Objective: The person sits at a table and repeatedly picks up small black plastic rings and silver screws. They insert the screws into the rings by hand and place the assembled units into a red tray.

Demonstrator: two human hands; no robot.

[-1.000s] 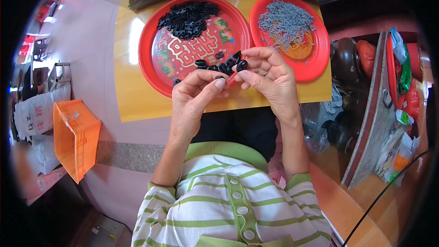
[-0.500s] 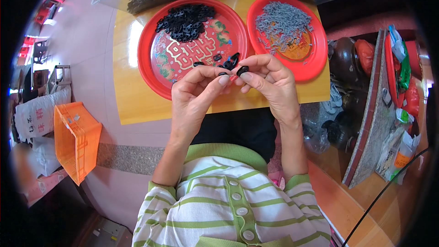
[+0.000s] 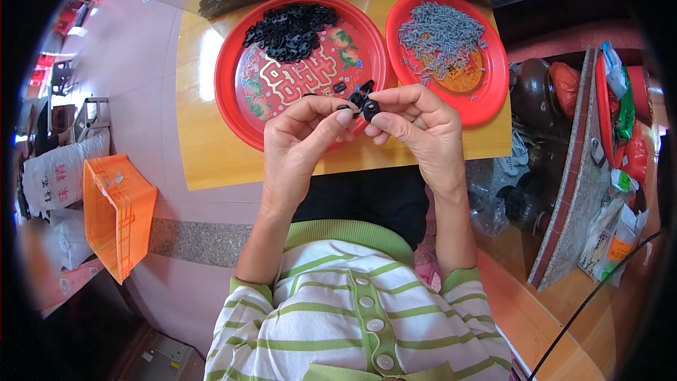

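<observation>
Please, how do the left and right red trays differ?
The left tray looks larger than the right tray. The left tray holds small black parts; the right tray holds thin grey pieces. The left tray shows gold decoration; the right tray shows an orange patch. Both are mainly red.

- Brightly lit over the counter (image 3: 204, 152), with white glare left of the red tray (image 3: 227, 88).
- Dark in the upper right corner.
- Curved and blacked out toward the rim.
- Smeared at far left.
- Fairly sharp at centre, though short on detail in the black piece (image 3: 371, 109).
</observation>
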